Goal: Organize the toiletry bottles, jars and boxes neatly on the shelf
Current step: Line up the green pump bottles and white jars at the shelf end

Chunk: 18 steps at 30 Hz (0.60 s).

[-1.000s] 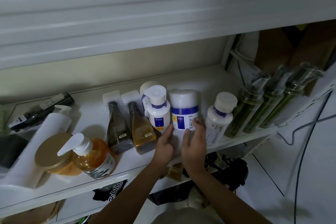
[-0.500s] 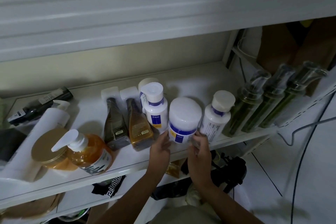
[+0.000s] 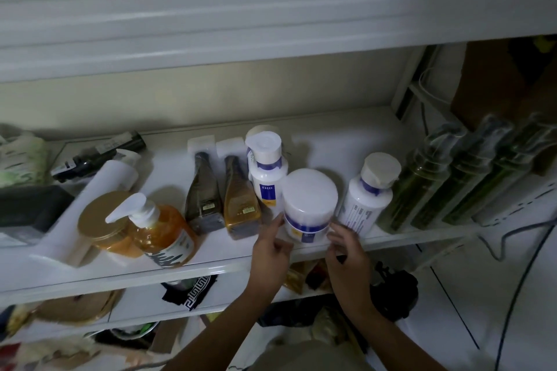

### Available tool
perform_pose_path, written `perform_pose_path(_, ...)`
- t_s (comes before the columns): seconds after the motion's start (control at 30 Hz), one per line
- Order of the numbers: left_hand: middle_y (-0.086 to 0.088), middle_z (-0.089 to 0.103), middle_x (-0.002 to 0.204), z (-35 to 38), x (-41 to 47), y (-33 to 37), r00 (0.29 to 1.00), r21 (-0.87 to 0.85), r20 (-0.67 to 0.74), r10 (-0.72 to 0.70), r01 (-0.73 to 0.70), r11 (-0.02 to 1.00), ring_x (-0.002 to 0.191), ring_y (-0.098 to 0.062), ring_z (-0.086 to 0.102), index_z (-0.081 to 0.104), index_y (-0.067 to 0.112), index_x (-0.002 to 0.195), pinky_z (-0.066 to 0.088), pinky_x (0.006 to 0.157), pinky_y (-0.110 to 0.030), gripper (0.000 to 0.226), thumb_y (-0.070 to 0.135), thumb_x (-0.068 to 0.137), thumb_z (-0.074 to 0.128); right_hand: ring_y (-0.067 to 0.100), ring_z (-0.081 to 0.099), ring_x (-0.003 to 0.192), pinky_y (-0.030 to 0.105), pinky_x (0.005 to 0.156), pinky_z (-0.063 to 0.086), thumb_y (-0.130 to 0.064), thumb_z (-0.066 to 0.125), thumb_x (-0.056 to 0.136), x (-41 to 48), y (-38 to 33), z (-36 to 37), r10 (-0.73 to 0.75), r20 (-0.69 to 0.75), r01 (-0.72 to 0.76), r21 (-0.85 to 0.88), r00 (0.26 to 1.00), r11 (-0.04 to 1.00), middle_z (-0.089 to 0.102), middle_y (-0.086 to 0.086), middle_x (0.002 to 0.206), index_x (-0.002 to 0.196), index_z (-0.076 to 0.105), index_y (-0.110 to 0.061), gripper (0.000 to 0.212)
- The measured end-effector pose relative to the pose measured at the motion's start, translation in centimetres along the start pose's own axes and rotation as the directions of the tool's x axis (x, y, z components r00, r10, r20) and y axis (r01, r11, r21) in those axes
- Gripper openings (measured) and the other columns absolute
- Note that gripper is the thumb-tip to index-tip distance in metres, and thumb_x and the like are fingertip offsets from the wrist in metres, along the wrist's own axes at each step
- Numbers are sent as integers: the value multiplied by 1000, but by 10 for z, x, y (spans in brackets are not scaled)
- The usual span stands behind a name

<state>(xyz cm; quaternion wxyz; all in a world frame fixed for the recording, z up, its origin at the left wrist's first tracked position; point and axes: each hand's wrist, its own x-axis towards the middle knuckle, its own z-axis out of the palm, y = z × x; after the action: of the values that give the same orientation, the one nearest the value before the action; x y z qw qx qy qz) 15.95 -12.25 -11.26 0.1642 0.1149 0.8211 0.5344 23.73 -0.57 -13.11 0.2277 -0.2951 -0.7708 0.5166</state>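
A white jar with a blue band (image 3: 310, 205) stands near the front edge of the white shelf (image 3: 211, 269), between two white bottles with blue collars (image 3: 266, 178) (image 3: 369, 199). My left hand (image 3: 272, 253) reaches up from below, its fingertips touching the jar's lower left side. On the other side my right hand (image 3: 348, 253) has loosely bent fingers against the jar's lower right. Neither hand wraps round it. Two brown bottles (image 3: 203, 199) (image 3: 241, 199) stand cap-down to the left.
Further left are an orange pump bottle (image 3: 162, 232), a gold-lidded jar (image 3: 101, 220), a lying white tube (image 3: 99, 187) and a dark tube (image 3: 99, 153). Three green pump bottles (image 3: 470, 178) line the right end. Clutter fills the lower shelf; a cable (image 3: 512, 238) hangs at right.
The jar has come forward to the shelf's front edge and stands upright. Both hands have slid down from its sides to its base.
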Motion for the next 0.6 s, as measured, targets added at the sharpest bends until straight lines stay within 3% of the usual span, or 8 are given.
perform_pose_path(0.1, 2, 49, 124, 3, -6, 3, 1000, 21, -14, 21, -21, 1000, 99, 1, 52, 49, 20, 132, 43, 83, -6, 52, -7, 88, 51, 9, 55, 106, 16, 90, 41, 4, 53, 86, 1, 2, -4, -20, 39, 21, -33, 999, 999, 59, -4, 117, 127, 53, -19, 48)
perform_pose_path(0.17, 2, 49, 120, 4, -9, 3, 999, 45, -37, 34, -33, 998, 106, -4, 50, 52, 21, 126, 42, 84, -8, 47, -6, 88, 51, 12, 56, 108, 23, 93, 44, 3, 52, 86, 2, 4, -5, -37, 51, 41, -77, 998, 996, 57, -1, 121, 132, 51, -16, 49)
perform_pose_path(0.23, 0, 54, 118, 4, -8, 1, 999, 22, -50, 16, -15, 1000, 100, -7, 56, 52, 21, 120, 43, 79, -8, 40, -4, 88, 52, 14, 57, 108, 28, 93, 48, 1, 52, 87, 2, 4, -6, -74, 27, 77, -139, 997, 987, 58, 0, 122, 132, 53, -13, 47)
perform_pose_path(0.33, -3, 68, 97, 4, -3, 2, 998, -40, 0, -64, 64, 997, 84, -4, 63, 46, 20, 123, 50, 74, -13, 41, 1, 89, 57, 14, 59, 96, 37, 85, 54, -2, 57, 85, 2, 8, -12, -147, -66, 132, -195, 987, 972, 64, 0, 108, 112, 62, -12, 29)
perform_pose_path(0.43, 2, 69, 87, 7, 0, 6, 997, -28, 66, -44, 46, 999, 80, -5, 65, 35, 25, 134, 51, 74, -15, 60, 6, 85, 65, 20, 59, 90, 40, 79, 54, -4, 65, 81, 6, 12, -27, -81, -209, 59, -107, 975, 992, 60, 5, 101, 103, 55, -10, 25)
perform_pose_path(0.5, 11, 64, 97, 9, 0, 9, 997, -22, 67, -34, 36, 999, 81, -8, 66, 32, 24, 139, 51, 71, -12, 70, 3, 82, 66, 22, 56, 91, 42, 80, 53, -6, 71, 78, 13, 18, -36, -20, -269, 0, -72, 963, 997, 55, 10, 106, 108, 51, -5, 36)
perform_pose_path(0.53, 14, 60, 107, 10, 1, 9, 998, -14, 60, -31, 32, 999, 88, -12, 66, 30, 24, 142, 52, 77, -15, 75, 3, 81, 68, 23, 54, 93, 42, 81, 52, -9, 73, 77, 16, 20, -39, 2, -271, -26, -85, 963, 996, 53, 12, 109, 113, 50, -3, 43)
perform_pose_path(0.6, 11, 51, 127, 10, 2, 11, 998, 12, 57, -7, 7, 1000, 108, -24, 60, 27, 27, 145, 52, 93, -36, 85, 11, 77, 75, 26, 53, 100, 41, 82, 51, -16, 77, 74, 23, 25, -41, 22, -247, -57, -136, 969, 989, 53, 14, 116, 120, 49, -3, 56)
